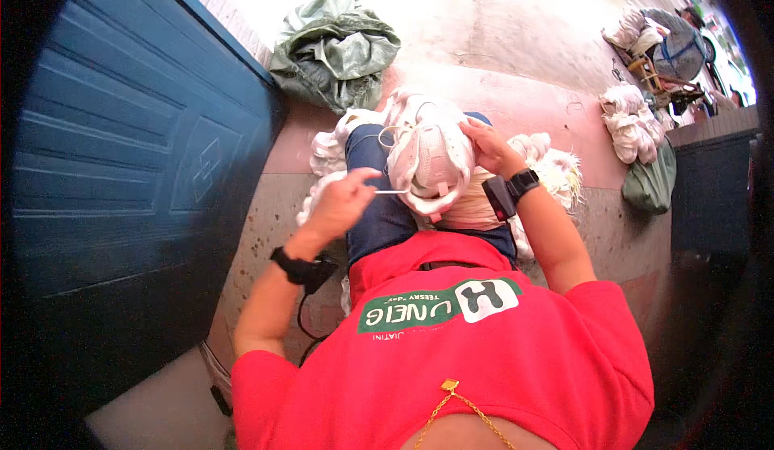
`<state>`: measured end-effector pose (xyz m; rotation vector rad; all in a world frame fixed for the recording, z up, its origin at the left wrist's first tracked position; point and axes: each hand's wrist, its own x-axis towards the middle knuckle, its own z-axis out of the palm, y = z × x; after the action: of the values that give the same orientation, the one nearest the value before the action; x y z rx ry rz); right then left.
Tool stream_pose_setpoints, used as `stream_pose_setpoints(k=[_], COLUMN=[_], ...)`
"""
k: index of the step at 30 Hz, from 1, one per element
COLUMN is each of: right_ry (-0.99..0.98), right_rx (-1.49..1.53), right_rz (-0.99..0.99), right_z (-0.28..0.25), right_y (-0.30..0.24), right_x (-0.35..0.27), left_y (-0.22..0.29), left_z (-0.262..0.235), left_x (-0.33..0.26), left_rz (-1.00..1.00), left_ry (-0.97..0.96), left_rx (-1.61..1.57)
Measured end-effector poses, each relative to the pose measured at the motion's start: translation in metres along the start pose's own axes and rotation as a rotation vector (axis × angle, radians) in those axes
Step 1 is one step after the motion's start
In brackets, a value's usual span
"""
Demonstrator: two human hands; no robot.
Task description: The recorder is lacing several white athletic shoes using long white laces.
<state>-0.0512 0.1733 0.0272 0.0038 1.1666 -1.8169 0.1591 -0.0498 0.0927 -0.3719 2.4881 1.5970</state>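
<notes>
A pale white-pink shoe point(435, 160) rests on my lap, its heel opening toward me. It looks like a soft upper; no sole shows. My right hand point(489, 145) grips its right side, fingers on the outer edge. On the left, my left hand point(343, 200) pinches a thin, straight white strand point(391, 192) that runs to the shoe's heel edge. Whether the strand is thread, lace or a slim tool, I cannot tell. A loose thin loop point(388, 136) stands out from the shoe's left side. More white shoe pieces point(326, 153) lie bunched beside my left leg.
Further white bundles point(536, 148) sit beyond my right leg. A green sack point(334, 51) stands ahead on the left, by a blue door point(137, 144). At the right are stacked white bundles point(629, 124), another green bag point(651, 178) and a loaded cart point(677, 55).
</notes>
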Motion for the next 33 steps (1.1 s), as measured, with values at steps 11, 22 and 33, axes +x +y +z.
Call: stream_pose_setpoints(k=[11,22,33], right_ry=[0.177,0.403,0.399], right_rx=[0.213,0.235,0.385], right_rz=[-0.301,0.401,0.263], right_z=[-0.006,0.026,0.026], right_y=[0.023,0.074,0.089], right_x=[0.017,-0.033,-0.038], left_y=[-0.002,-0.002,-0.004], left_z=[0.097,0.089,0.074], left_x=[0.027,0.021,0.049], left_rz=[0.484,0.612,0.404], left_ry=[0.105,0.423,-0.133], left_rx=[0.803,0.756,0.51])
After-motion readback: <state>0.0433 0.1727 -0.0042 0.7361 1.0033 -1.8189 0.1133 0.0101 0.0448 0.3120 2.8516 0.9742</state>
